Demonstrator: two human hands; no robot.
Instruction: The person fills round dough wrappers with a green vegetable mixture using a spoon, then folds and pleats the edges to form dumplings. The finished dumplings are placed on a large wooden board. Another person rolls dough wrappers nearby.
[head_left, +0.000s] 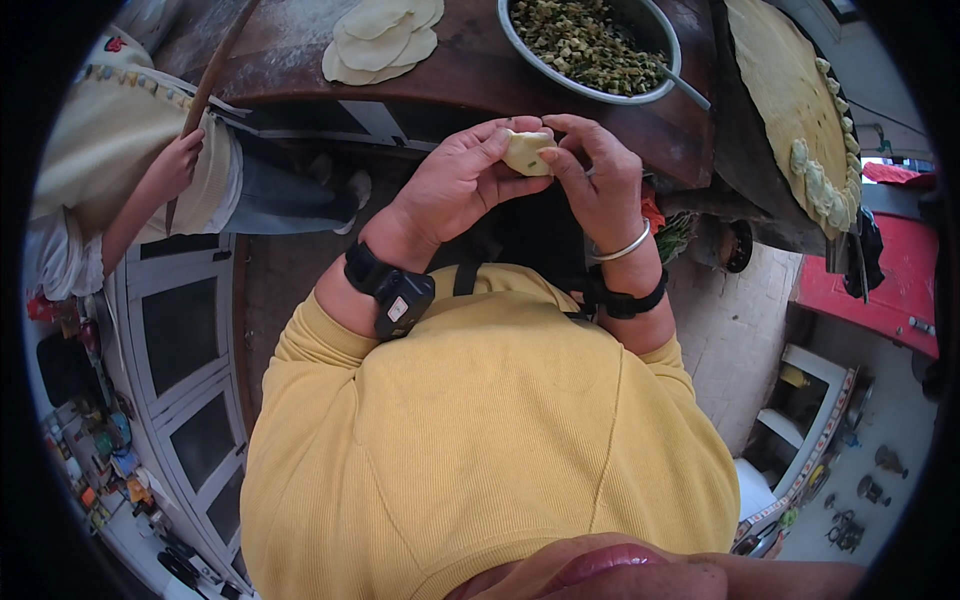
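Observation:
A small folded dumpling (525, 154) of pale dough, with a green fleck on its side, is held up in front of my chest. My left hand (469, 169) cups it from the left, thumb along its upper edge. From the right, my right hand (596, 161) pinches its edge between thumb and fingers. Beyond my hands, a metal bowl (517, 49) of chopped filling (589, 45) stands on the dark wooden table, a spoon handle (686, 86) leaning out over its rim. Left of the bowl lies a stack of round dough wrappers (382, 45).
At the left, another person's hand (176, 161) grips a long wooden rolling pin (217, 75) beside the floured table (262, 75). Finished dumplings (821, 187) line the edge of a round, pale tray (772, 97) at the right. Green vegetables (675, 236) lie below the table's right end.

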